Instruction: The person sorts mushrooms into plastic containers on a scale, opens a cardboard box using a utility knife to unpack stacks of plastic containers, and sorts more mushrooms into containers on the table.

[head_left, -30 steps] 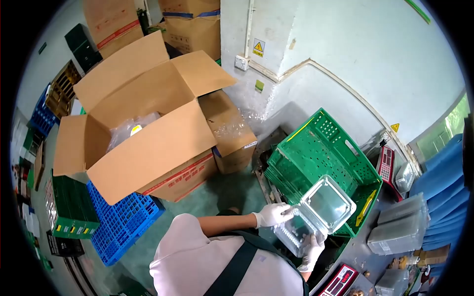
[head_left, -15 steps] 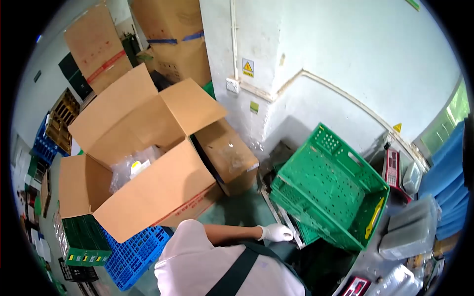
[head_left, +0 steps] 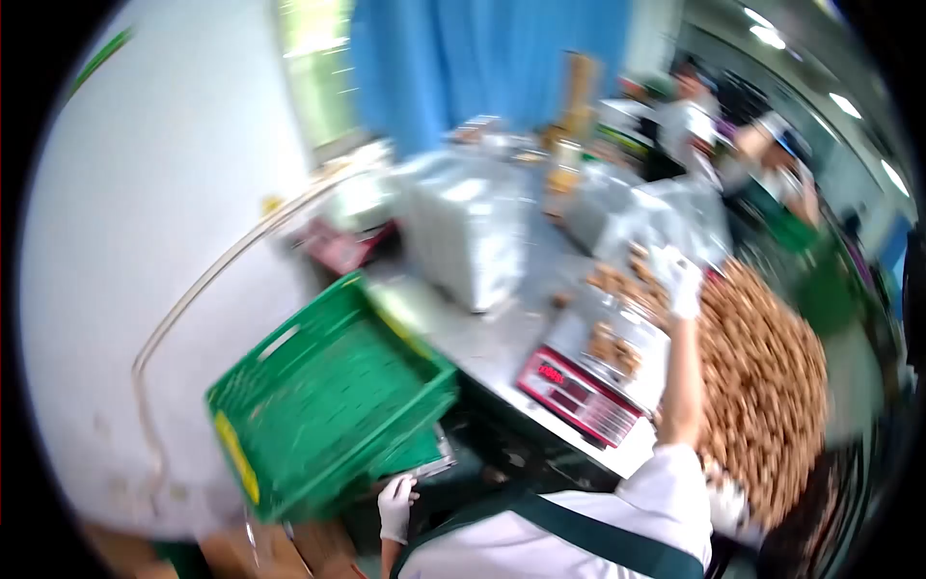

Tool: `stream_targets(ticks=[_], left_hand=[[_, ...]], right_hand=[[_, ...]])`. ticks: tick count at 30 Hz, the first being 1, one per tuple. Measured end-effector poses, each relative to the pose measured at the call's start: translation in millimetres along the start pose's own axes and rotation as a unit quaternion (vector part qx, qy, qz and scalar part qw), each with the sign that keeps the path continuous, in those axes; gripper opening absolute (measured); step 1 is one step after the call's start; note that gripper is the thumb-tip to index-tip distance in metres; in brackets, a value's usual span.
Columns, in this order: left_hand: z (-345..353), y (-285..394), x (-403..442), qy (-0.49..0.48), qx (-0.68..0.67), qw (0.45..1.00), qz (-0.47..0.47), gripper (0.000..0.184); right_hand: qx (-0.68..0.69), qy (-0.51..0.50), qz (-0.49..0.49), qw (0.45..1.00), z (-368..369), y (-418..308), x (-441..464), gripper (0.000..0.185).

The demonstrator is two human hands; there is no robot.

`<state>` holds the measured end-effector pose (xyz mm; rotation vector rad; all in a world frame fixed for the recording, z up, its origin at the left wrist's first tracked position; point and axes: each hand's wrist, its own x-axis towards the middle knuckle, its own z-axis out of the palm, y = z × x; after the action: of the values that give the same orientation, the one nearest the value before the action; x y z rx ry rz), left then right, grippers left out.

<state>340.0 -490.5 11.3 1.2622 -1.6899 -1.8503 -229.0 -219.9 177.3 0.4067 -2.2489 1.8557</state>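
My left hand (head_left: 395, 509), in a white glove, is low beside the green crate (head_left: 323, 405), with its fingers loosely bent, apart and nothing seen in them. My right hand (head_left: 678, 280), also gloved, reaches out to the far edge of a large heap of small brown oblong pieces (head_left: 762, 386), whose kind I cannot make out. Motion blur smears its fingers, so its grip is unclear. Just left of it, a clear plastic container (head_left: 614, 343) with some brown pieces inside stands on a red-and-white digital scale (head_left: 579, 396) with a lit display.
Stacked clear plastic containers (head_left: 463, 227) stand on the metal table (head_left: 492, 357), with a second red scale (head_left: 338, 241) behind the crate. Plastic bags (head_left: 656, 212) lie farther back. Co-workers (head_left: 690, 121) are at the far right. A blue curtain (head_left: 482, 68) hangs behind.
My view has swung right, from the open cardboard box and wall to the table with the scale and brown heap. My right arm now reaches forward over the table.
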Motion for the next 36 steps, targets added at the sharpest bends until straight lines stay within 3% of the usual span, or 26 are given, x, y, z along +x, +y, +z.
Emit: stream_targets(ticks=[1,2,3,4,8,11,13,15,17,18,19,20,21,22,25,27,31,36], left_hand=[[16.4,10.8,5.3,-0.027,0.019,0.999,-0.002,0.026],[30.7,6.0,17.8,-0.074,0.027,0.997,0.013,0.025],[40.3,1.6,26.2,-0.107,0.031,0.993,0.026,0.025],[51.8,9.3,30.0,-0.128,0.063,0.989,0.032,0.024],[82.2,18.3,50.0,-0.143,0.082,0.982,0.094,0.023],[95.6,32.2,56.9,-0.147,0.102,0.979,0.094,0.023],[104.5,36.7,60.7,-0.137,0.122,0.978,0.096,0.023],[110.0,38.7,63.8,-0.123,0.141,0.978,0.095,0.022],[113.5,34.0,65.3,-0.115,0.168,0.970,0.137,0.021],[116.4,35.1,63.7,-0.104,0.179,0.966,0.157,0.021],[118.6,37.1,62.5,-0.089,0.191,0.962,0.173,0.021],[119.3,33.0,61.7,-0.067,0.193,0.962,0.181,0.020],[121.4,44.3,53.7,-0.055,0.192,0.969,0.148,0.019],[119.8,40.6,51.5,-0.039,0.188,0.970,0.147,0.020],[113.5,31.5,41.9,0.000,0.184,0.970,0.158,0.020],[106.4,20.5,38.9,-0.003,0.206,0.972,0.110,0.019],[93.0,4.2,29.5,0.028,0.244,0.942,0.228,0.019],[86.2,-0.7,11.5,0.069,0.240,0.960,0.125,0.022]], right_hand=[[-0.003,0.045,-0.039,0.998,-9.3,54.6,37.4,0.034],[0.222,0.053,0.020,0.973,-6.2,57.9,46.9,0.031],[0.314,0.048,0.035,0.948,-9.8,87.5,70.0,0.032],[0.426,0.101,0.170,0.883,-3.2,10.6,35.7,0.032],[0.450,0.122,0.190,0.864,-14.9,1.1,39.2,0.032],[0.512,0.093,0.209,0.828,-29.4,28.6,60.6,0.037],[0.504,0.085,0.197,0.837,-29.2,30.7,66.2,0.039],[0.544,0.086,0.239,0.800,-27.0,43.9,80.6,0.038],[0.508,0.066,0.233,0.827,-27.5,30.0,86.2,0.035],[0.516,0.013,0.186,0.836,-27.9,35.9,101.9,0.035],[0.546,0.038,0.098,0.831,-26.9,41.6,115.0,0.044],[0.523,0.080,0.069,0.846,-20.9,25.6,117.1,0.057],[0.567,0.057,0.136,0.810,-25.8,50.6,138.5,0.070],[0.562,0.062,0.146,0.812,-14.4,20.1,128.1,0.077],[0.504,-0.079,0.163,0.845,20.6,-2.2,107.2,0.066],[0.370,-0.188,0.163,0.895,53.1,-10.9,79.7,0.044],[0.242,-0.354,0.143,0.892,117.9,-36.9,20.4,0.033],[0.127,-0.501,0.148,0.843,199.1,-56.8,-43.5,0.031]])
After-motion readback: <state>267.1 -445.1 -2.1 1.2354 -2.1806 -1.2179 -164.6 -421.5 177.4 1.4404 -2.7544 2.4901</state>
